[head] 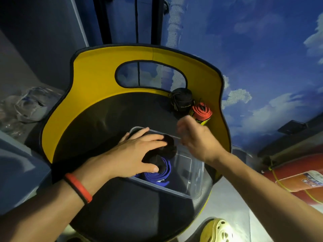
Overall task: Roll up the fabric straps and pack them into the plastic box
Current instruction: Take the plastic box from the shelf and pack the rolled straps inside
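Note:
A clear plastic box (194,173) sits on the black seat of a yellow-backed chair (97,95). Inside it lie a rolled black strap (167,145) and a rolled blue strap (160,175). My left hand (138,152) lies spread over the black roll, fingers straight, pressing it into the box. My right hand (197,137) hovers blurred above the box's far edge, fingers loosely curled, holding nothing I can see. A rolled red strap (201,113) and a rolled black strap with a cord (181,100) stand on the seat behind the box.
The chair's yellow backrest curves round the seat's far side. A crumpled clear plastic bag (29,105) lies on the floor at left. An orange cylinder (293,179) lies at right, and a pale clog (218,231) is at the bottom.

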Demonstrator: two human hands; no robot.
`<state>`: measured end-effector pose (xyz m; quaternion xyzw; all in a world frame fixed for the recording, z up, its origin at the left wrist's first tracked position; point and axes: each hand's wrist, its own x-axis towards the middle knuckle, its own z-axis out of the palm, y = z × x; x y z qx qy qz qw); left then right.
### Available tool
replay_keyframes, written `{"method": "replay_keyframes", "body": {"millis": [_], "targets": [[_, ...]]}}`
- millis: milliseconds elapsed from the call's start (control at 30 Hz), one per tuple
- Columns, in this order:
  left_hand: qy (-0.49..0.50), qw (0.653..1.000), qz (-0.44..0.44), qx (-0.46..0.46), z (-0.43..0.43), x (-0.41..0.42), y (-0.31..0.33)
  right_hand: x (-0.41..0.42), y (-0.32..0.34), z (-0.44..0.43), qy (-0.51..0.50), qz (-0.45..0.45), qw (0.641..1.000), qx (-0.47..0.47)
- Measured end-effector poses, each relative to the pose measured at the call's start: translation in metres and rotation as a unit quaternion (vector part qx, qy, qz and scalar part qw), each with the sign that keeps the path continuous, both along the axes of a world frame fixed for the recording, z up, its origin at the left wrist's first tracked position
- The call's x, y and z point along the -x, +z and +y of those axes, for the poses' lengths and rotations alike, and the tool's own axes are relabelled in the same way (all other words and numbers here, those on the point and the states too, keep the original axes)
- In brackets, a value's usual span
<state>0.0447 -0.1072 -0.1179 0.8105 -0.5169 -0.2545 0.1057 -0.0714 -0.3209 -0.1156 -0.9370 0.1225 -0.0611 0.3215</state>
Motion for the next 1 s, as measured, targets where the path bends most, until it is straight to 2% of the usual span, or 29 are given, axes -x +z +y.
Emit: {"method": "replay_keyframes", "body": {"millis": [67,133,167,267,333,600,767,1000], "targets": [[-0.003,1.0,-0.002,-0.001,0.001,-0.002,0.002,-0.005,0.001,-0.019,-0.077,-0.028,0.988,0.129],[-0.003,1.0,0.0,-0.001,0.002,-0.004,0.002,-0.009,-0.002,-0.035,-0.125,0.015,0.965,0.23],[-0.002,1.0,0.003,-0.003,0.002,-0.004,0.002,-0.01,-0.007,-0.041,-0.136,0.053,0.957,0.249],[0.002,1.0,0.011,-0.007,0.001,-0.004,0.002,-0.011,-0.018,-0.05,-0.136,0.139,0.948,0.251],[0.007,1.0,0.016,-0.009,0.0,-0.004,0.002,-0.014,-0.022,-0.054,-0.13,0.158,0.944,0.257],[0.01,1.0,0.021,-0.008,-0.001,-0.005,0.001,-0.023,-0.039,-0.062,-0.187,0.071,0.923,0.33],[0.012,1.0,0.015,-0.003,-0.001,-0.005,0.002,-0.031,-0.042,-0.064,-0.14,0.043,0.943,0.299],[0.029,0.999,0.003,0.017,-0.005,0.0,0.003,-0.02,-0.013,-0.05,-0.167,0.008,0.958,0.233]]}}
